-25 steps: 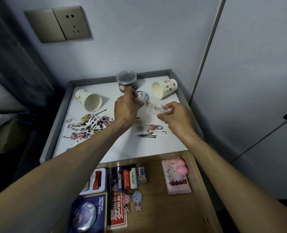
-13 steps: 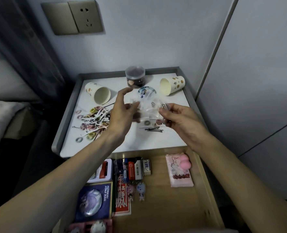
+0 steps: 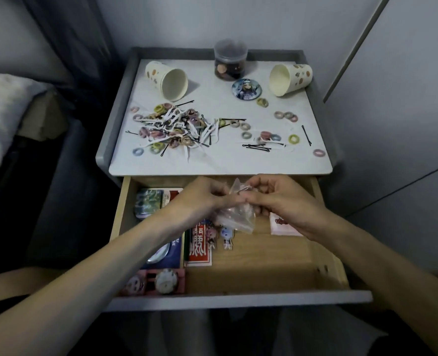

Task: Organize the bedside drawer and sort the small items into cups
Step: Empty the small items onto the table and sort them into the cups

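- The left hand (image 3: 202,200) and the right hand (image 3: 287,205) are held close together above the open drawer (image 3: 264,268), just in front of the nightstand top (image 3: 212,164).
- A clear plastic bag (image 3: 238,219) is pinched between them. Its upper edge is gripped by the curled fingers and thumb of each hand, and the rest hangs below over the drawer contents. What the bag holds cannot be told.
- A left paper cup (image 3: 168,79) and a right paper cup (image 3: 291,79), both spotted, are found lying on their sides on the nightstand top. The first has its mouth turned toward the front, the second toward the left.
- A clear lidded jar (image 3: 230,61) with dark items inside stands upright at the rear edge between the cups. A round badge (image 3: 246,89) printed with a figure lies flat just in front of it.
- Hair ties (image 3: 138,151), bobby pins (image 3: 257,148) and white strips (image 3: 209,132) are heaped left of centre and scattered thinly to the right.
- In the drawer, a red pack (image 3: 198,249) with large white Chinese characters is noted; the characters are too blurred to be read.
- Also recorded there are:
  - a green tin (image 3: 148,204) at rear left;
  - a blue box (image 3: 174,253) partly under the left forearm;
  - a pink box (image 3: 156,281) at front left;
  - keychain figures (image 3: 227,236) beside the red pack;
  - a white-and-pink packet (image 3: 282,227) with red print, mostly hidden by the right hand.
- No lettering on these items is legible.
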